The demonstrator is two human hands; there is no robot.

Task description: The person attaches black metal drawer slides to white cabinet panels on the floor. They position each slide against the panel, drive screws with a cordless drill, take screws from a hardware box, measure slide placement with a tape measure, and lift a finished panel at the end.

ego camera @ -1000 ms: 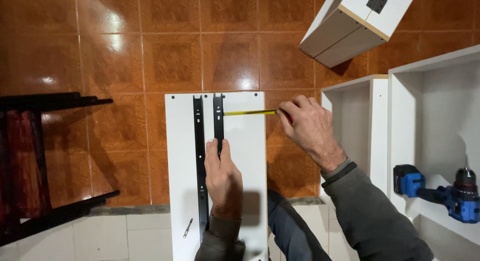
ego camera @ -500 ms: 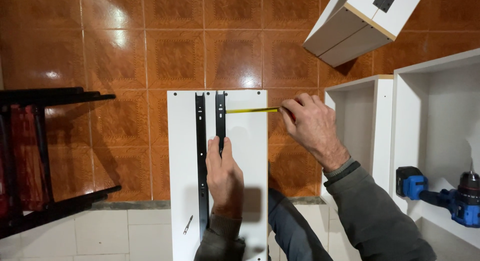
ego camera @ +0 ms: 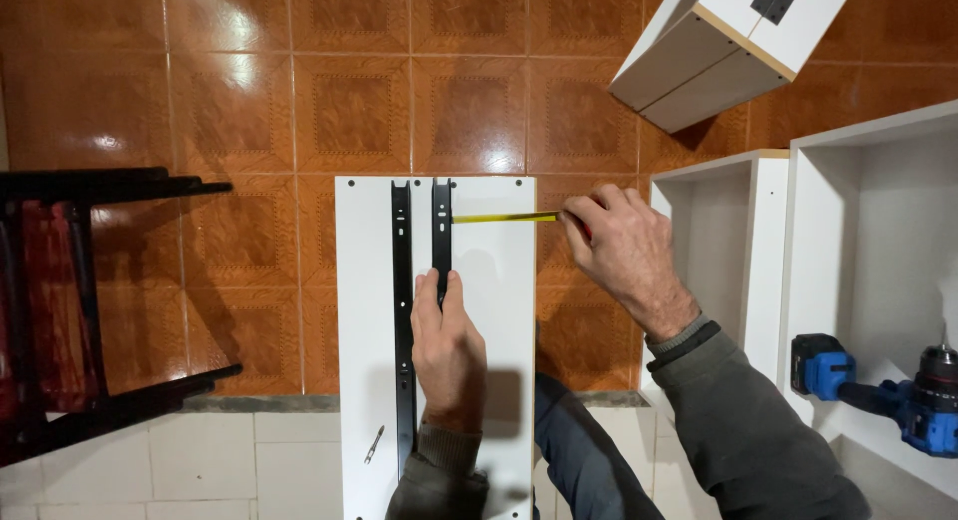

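Observation:
A white panel stands upright before me with two black drawer rails on it, a long rail and a shorter rail. My left hand presses flat on the lower part of the shorter rail. My right hand sits at the panel's right edge, gripping a tape measure whose yellow blade stretches left across the panel to the shorter rail. The tape's case is mostly hidden in my fist.
A loose screw lies on the panel's lower left. White open cabinets stand at the right, a blue cordless drill lying inside one. Another white cabinet is at top right. A dark stool is at the left.
The view has drifted slightly; both hands keep the same hold on the rail and the tape.

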